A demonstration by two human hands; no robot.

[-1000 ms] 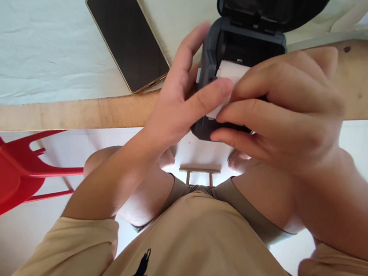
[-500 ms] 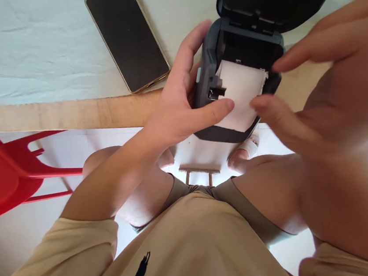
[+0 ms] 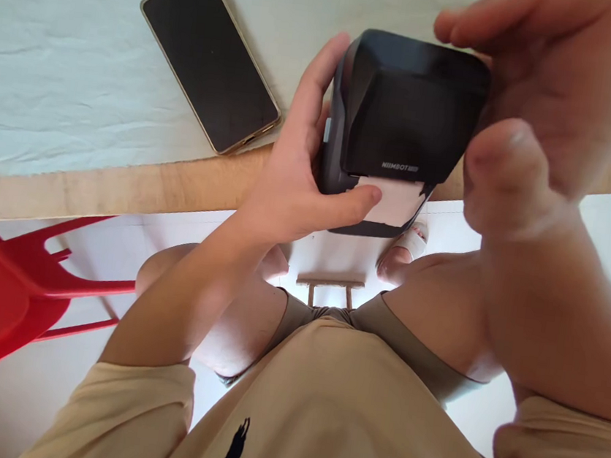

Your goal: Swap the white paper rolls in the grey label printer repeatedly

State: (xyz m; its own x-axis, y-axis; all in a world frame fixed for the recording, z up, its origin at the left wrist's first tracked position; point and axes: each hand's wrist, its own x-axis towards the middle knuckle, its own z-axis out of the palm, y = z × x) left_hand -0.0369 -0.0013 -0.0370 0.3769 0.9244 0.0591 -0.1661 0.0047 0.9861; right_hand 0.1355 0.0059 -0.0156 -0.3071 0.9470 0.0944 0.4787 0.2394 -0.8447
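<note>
To the right of the phone (image 3: 212,57), the black device (image 3: 399,126) is grasped along its side by the part-curled left hand (image 3: 299,177), whose thumb is laid on the white paper (image 3: 400,203) — presumably so it is kept in place below the lowered lid (image 3: 424,106). Farther right of the phone, the right hand (image 3: 557,103) is held loosely spread (blurred, nothing seen in it) — whether the lid is touched cannot be told.
</note>
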